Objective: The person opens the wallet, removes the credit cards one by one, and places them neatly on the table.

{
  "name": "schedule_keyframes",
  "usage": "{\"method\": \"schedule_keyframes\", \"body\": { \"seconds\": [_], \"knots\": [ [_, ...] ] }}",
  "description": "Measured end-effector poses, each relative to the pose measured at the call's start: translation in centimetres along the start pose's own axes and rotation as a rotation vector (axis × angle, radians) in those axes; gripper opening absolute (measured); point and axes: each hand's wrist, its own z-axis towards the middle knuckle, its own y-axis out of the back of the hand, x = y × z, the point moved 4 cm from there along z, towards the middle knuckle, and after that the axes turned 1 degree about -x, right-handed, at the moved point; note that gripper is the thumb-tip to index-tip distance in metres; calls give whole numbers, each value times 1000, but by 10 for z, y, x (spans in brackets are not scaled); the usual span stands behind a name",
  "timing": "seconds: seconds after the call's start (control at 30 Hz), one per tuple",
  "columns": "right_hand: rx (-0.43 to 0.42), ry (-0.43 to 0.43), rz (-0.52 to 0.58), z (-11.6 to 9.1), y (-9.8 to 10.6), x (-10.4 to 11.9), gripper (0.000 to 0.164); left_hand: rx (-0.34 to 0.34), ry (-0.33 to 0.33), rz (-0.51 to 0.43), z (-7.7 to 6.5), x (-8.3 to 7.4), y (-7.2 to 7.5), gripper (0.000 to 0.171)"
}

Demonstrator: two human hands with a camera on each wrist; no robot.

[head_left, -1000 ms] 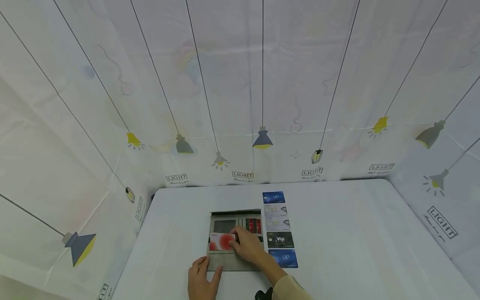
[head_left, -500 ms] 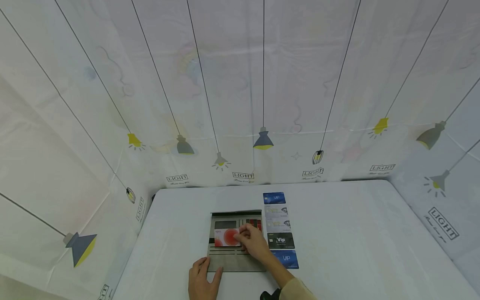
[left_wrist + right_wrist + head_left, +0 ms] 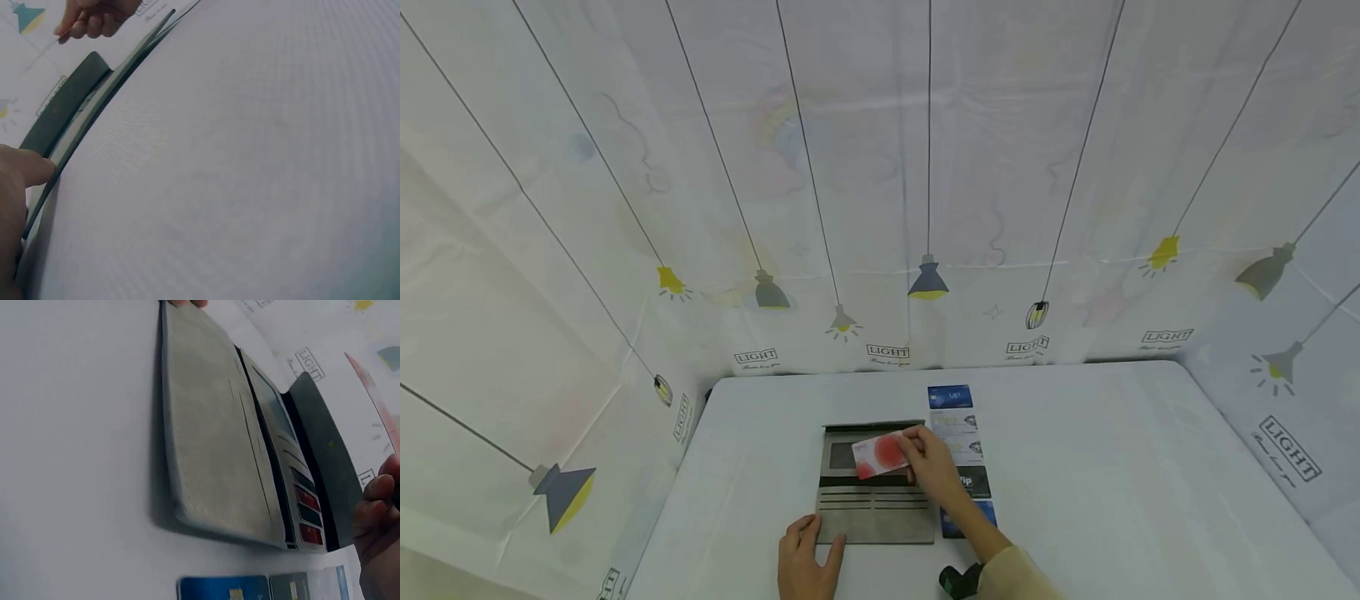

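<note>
A grey travel wallet (image 3: 876,527) lies unfolded on the white table, with slots and a dark window panel. In the head view my right hand (image 3: 934,468) pinches a white card with red circles (image 3: 880,454) by its right end, tilted above the wallet's upper half. The right wrist view shows that card edge-on (image 3: 375,400), raised beyond the wallet's far flap (image 3: 322,456). Red cards (image 3: 310,534) sit in the wallet's right-hand slots. My left hand (image 3: 808,560) rests at the wallet's lower left corner, its extended fingers touching the edge.
Right of the wallet, a column of cards lies on the table (image 3: 1097,467): a blue VIP card (image 3: 950,397) at the top, pale cards (image 3: 952,422), a black Vip card (image 3: 976,482) and another blue card (image 3: 952,527). A lamp-printed curtain (image 3: 850,167) hangs behind.
My right hand has carried the red-and-white card up and to the right, from flat over the wallet's middle to tilted above its upper part. My left hand stays at the corner.
</note>
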Motion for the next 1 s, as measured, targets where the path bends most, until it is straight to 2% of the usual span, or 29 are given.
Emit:
{"method": "schedule_keyframes", "body": {
  "seconds": [0.23, 0.43, 0.73, 1.0],
  "knots": [
    [-101, 37, -81, 16, 33, -10, 30, 36, 49, 14, 1, -1, 0, 48],
    [-197, -15, -116, 28, 68, -24, 37, 71, 84, 10, 2, 0, -1, 47],
    [-411, -79, -200, 45, 137, -49, 41, 49, 50, 25, -2, 2, -3, 43],
    [-443, -138, -161, 52, 164, -64, 38, 13, 20, 33, -1, 3, -2, 42]
  ]
}}
